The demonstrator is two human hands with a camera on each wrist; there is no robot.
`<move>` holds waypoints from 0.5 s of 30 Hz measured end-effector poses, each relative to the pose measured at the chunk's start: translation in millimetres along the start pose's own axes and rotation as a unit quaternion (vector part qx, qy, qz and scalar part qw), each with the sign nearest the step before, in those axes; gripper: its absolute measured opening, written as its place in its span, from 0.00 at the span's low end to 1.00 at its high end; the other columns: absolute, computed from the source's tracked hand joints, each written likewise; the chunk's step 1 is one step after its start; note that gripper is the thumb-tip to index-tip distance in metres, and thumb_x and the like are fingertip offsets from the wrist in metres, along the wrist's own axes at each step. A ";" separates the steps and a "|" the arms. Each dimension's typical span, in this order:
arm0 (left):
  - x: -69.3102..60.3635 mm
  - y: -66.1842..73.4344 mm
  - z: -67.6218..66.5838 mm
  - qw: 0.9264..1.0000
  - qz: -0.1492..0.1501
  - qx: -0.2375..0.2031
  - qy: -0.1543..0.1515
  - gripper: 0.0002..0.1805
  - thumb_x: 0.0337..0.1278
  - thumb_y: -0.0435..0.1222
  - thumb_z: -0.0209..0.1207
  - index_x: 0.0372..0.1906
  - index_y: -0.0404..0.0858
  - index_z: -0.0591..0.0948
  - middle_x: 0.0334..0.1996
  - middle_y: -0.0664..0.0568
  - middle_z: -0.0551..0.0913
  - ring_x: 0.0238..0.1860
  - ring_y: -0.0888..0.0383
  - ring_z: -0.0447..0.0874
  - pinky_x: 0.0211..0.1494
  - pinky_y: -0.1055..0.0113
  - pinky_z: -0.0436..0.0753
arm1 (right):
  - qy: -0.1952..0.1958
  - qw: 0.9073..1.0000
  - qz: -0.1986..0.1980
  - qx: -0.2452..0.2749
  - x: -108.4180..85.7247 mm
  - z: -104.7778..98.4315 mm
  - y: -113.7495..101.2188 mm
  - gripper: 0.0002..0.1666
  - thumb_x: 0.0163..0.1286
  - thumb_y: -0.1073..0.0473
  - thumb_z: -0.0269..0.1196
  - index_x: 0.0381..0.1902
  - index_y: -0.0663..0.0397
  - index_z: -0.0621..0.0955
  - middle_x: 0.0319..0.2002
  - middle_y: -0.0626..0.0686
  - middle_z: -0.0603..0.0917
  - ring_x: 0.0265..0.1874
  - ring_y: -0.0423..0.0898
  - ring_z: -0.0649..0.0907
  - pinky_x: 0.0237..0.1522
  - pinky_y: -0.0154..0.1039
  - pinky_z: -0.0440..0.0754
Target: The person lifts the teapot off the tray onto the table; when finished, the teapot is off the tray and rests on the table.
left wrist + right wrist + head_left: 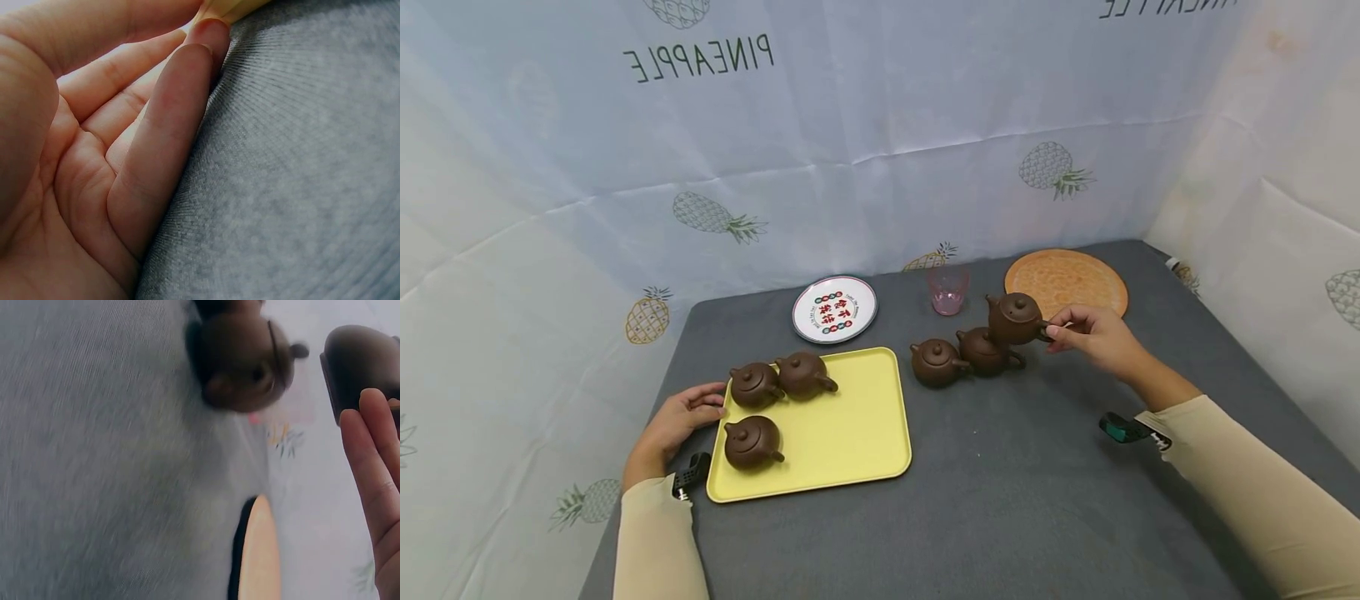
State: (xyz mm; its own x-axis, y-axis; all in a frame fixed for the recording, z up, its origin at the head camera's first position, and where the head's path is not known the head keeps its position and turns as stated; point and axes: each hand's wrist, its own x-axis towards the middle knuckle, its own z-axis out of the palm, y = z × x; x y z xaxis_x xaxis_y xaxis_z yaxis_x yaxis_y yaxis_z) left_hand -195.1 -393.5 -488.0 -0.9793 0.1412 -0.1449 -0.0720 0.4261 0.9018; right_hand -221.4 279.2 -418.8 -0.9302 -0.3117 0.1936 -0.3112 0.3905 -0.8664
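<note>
A brown teapot [1017, 318] is held by its handle between the thumb and fingers of my right hand [1093, 337], raised off the table beside two teapots [936, 363] [985, 352] that stand close together. In the right wrist view the held teapot [362, 365] hangs above my fingers [375, 456]. My left hand [679, 423] rests at the left edge of a yellow tray [842, 433], its fingers touching the rim. Three more brown teapots [752, 442] [755, 385] [804, 375] stand on the tray's left part. The left wrist view shows my fingers [162, 125] against the tray's edge.
Behind the tray lies a white plate [834, 309] with red characters. A pink clear glass [948, 290] stands behind the middle teapots. At the back right is a round wood-coloured board [1067, 279]. A patterned cloth [880, 200] hangs behind the grey table [1000, 500].
</note>
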 end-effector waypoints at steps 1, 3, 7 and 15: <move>-0.1 -0.3 -0.1 1.000 -0.001 0.002 0.000 0.33 0.60 0.34 0.65 0.66 0.26 0.68 0.43 0.49 0.82 0.40 0.65 0.80 0.41 0.70 0.79 | 0.002 1.000 -0.003 0.001 -0.6 -1.9 3.4 0.10 0.72 0.65 0.60 0.43 0.70 0.79 0.38 0.62 0.82 0.32 0.48 0.86 0.38 0.36 0.82; -0.6 -0.4 -0.1 1.000 -0.003 0.003 -0.001 0.33 0.60 0.34 0.65 0.66 0.26 0.68 0.44 0.48 0.81 0.40 0.65 0.80 0.41 0.70 0.79 | 0.007 1.000 -0.006 0.004 -1.9 -5.0 9.2 0.09 0.72 0.66 0.59 0.43 0.71 0.79 0.37 0.62 0.82 0.32 0.48 0.86 0.37 0.36 0.82; -1.6 0.7 0.8 1.000 -0.006 0.002 -0.001 0.33 0.60 0.34 0.65 0.67 0.26 0.67 0.45 0.47 0.81 0.40 0.65 0.80 0.41 0.70 0.79 | 0.015 1.000 -0.008 -0.001 -5.7 -9.3 19.2 0.09 0.72 0.67 0.59 0.42 0.73 0.79 0.36 0.61 0.82 0.31 0.47 0.86 0.37 0.36 0.82; -0.1 0.2 0.8 1.000 0.000 -0.005 0.004 0.32 0.59 0.33 0.65 0.65 0.26 0.69 0.43 0.50 0.82 0.40 0.65 0.80 0.41 0.71 0.78 | 0.017 0.999 0.013 -0.025 -12.8 -12.1 40.3 0.10 0.72 0.64 0.60 0.41 0.71 0.79 0.33 0.61 0.85 0.31 0.50 0.86 0.36 0.32 0.81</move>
State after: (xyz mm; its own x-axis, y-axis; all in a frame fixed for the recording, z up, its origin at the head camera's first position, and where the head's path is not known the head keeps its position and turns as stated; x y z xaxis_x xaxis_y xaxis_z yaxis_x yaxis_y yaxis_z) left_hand -194.9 -392.7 -488.2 -0.9808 0.1333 -0.1420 -0.0745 0.4169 0.9059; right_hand -224.3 309.4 -450.6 -0.9439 -0.2711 0.1887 -0.2959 0.4402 -0.8478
